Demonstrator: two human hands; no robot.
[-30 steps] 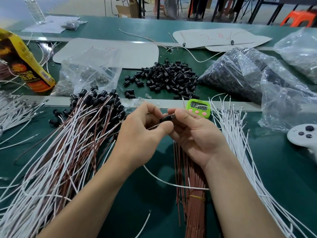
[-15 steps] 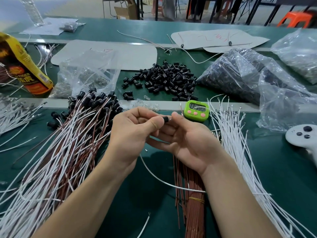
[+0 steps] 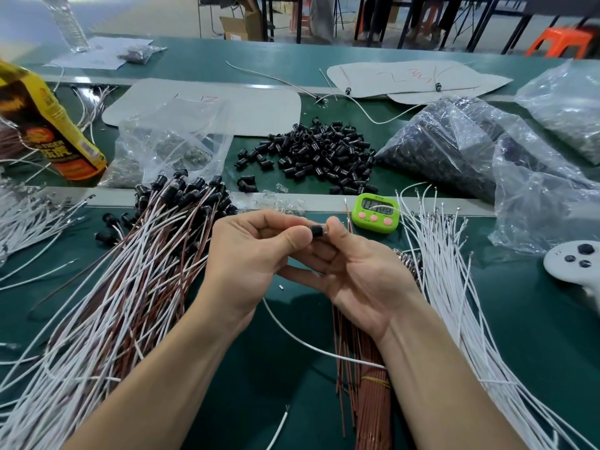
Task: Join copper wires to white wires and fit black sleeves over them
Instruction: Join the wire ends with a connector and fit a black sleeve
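Above the middle of the green tabletop (image 3: 227, 401), the left hand (image 3: 253, 254) and right hand (image 3: 357, 277) meet, each pinching 1 end of a small black plastic sleeve (image 3: 317, 230) between thumb and curled fingers. A thin white wire (image 3: 293, 336) curves down from the hands across a banded bundle of copper-brown wires (image 3: 370, 410). Finished sleeved wire pairs (image 3: 130, 271) fan toward the left edge, loose white wires (image 3: 454, 287) lie toward the right edge, and a heap of black sleeves (image 3: 318, 157) sits toward the far edge
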